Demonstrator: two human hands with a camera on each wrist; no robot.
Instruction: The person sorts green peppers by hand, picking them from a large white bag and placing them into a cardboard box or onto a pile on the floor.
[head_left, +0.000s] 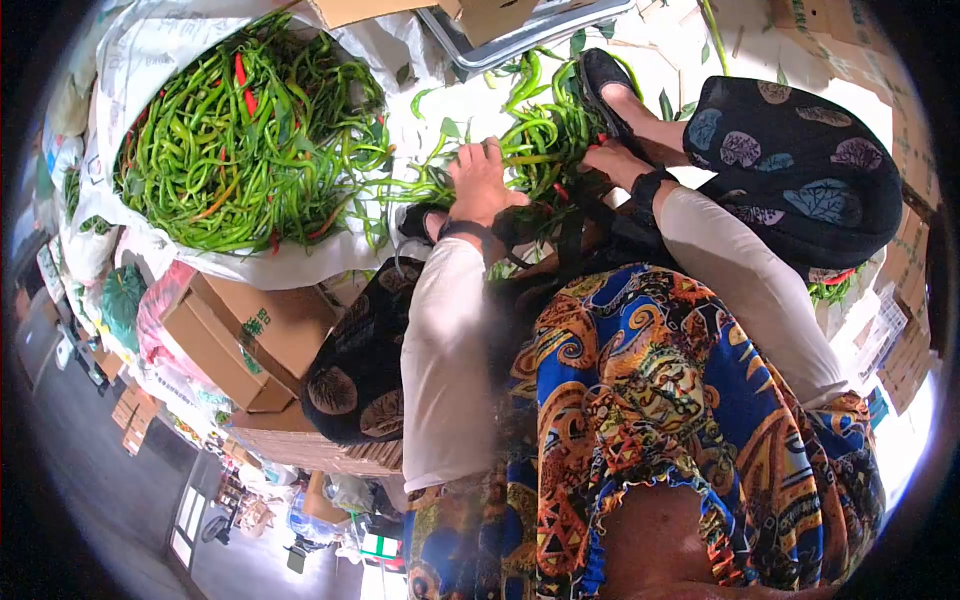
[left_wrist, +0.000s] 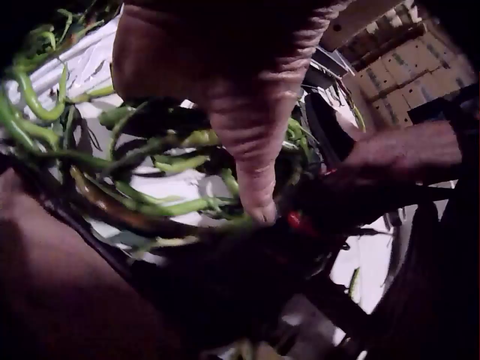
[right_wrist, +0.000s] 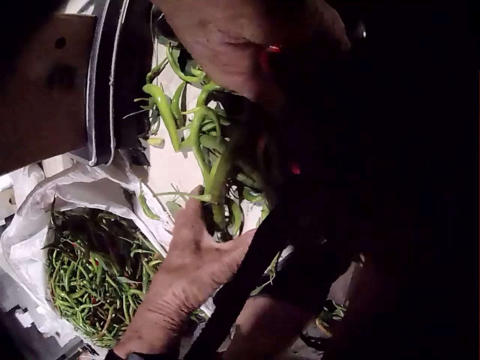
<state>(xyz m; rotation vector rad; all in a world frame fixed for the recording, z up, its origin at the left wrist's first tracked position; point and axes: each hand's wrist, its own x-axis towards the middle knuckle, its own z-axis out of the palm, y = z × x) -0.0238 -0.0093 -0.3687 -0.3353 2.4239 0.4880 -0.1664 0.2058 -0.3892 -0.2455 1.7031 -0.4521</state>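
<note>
Big white sack [head_left: 130,60] of green chili peppers [head_left: 250,130] takes up the far left of the floor, its mouth wide open, peppers lying every which way with a few red ones mixed in. Just right of it there's a smaller loose pile of peppers [head_left: 540,130] on the white sheet [head_left: 440,100], long axes mostly running away from the person, stems tangled.

Left hand [head_left: 482,185] sits palm down on the near edge of that pile, fingers reaching forward into the peppers and curling down among them; the left wrist view shows a fingertip pressed into the tangle, but I can't tell if it's really gripping any. Right hand [head_left: 612,160] is buried in the right side of the pile, too dark to tell its grip.

Cardboard boxes [head_left: 250,340] crowd the near left, a foot [head_left: 610,95] hems in the pile's right edge. Not much open room.
</note>
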